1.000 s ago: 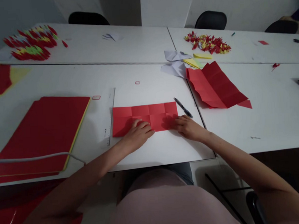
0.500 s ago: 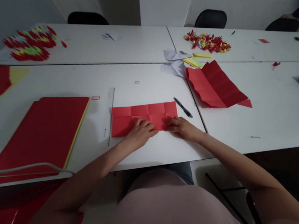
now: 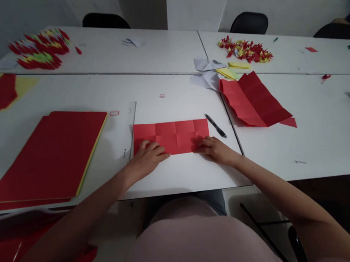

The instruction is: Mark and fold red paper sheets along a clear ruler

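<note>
A creased strip of red paper (image 3: 175,133) lies on the white table in front of me, its fold lines dividing it into small panels. My left hand (image 3: 148,154) presses on its lower left part, fingers bent and close together along the near edge. At the lower right corner, my right hand (image 3: 212,147) grips the paper with its fingers together; the fingertips are partly hidden. A clear ruler (image 3: 133,129) lies along the strip's left end. Just beyond the right end is a black pen (image 3: 216,125).
On the left lies a stack of red sheets (image 3: 53,153) with yellow edges. An unfolded creased red sheet (image 3: 255,99) is at the right, near white folded papers (image 3: 206,78). Piles of folded paper pieces (image 3: 247,49) sit on the far tables. Black chairs (image 3: 250,23) stand behind.
My left hand has slid left along the near edge of the red paper, from its middle toward its left end. My right hand stays at the lower right corner.
</note>
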A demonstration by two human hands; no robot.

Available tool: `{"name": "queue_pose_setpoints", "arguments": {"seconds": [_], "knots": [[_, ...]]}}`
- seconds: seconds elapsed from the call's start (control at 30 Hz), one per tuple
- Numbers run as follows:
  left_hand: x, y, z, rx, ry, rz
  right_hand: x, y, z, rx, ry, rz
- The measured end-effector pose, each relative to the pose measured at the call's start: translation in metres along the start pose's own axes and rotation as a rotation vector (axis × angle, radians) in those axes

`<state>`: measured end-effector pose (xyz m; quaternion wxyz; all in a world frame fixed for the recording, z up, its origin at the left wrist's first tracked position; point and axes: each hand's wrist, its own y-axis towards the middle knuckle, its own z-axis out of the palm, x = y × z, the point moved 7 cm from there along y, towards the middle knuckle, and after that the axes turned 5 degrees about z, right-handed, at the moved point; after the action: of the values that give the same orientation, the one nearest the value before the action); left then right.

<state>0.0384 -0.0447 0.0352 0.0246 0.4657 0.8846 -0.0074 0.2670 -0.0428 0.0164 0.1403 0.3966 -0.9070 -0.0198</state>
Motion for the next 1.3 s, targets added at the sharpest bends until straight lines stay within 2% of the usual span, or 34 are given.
{"name": "queue_pose_setpoints", "arguments": {"seconds": [0.27,0.57,0.7,0.93,1.03,1.1,1.2,1.3], "knots": [[0.009,-0.020,-0.004,-0.029,0.040,0.007,-0.002,-0.002,0.002,0.015,0.019,-0.007],[0.030,-0.052,0.001,-0.084,0.026,-0.104,-0.003,-0.003,0.004,0.018,0.033,-0.018],[0.037,-0.067,-0.002,-0.124,0.075,-0.116,-0.004,-0.003,0.004,0.026,0.022,-0.013],[0.047,-0.093,-0.013,-0.017,0.132,-0.185,-0.003,-0.003,0.003,0.027,0.009,-0.019],[0.062,-0.107,-0.009,0.004,0.216,-0.231,-0.003,-0.004,0.003,0.019,-0.001,-0.019],[0.075,-0.114,-0.011,-0.028,0.265,-0.275,-0.002,-0.004,0.004,0.012,-0.014,-0.021],[0.084,-0.109,-0.023,-0.116,0.267,-0.313,0.002,-0.003,0.003,-0.004,-0.052,-0.024],[0.077,-0.079,-0.039,-0.212,0.174,-0.319,0.008,-0.001,0.001,-0.022,-0.106,-0.016]]}}
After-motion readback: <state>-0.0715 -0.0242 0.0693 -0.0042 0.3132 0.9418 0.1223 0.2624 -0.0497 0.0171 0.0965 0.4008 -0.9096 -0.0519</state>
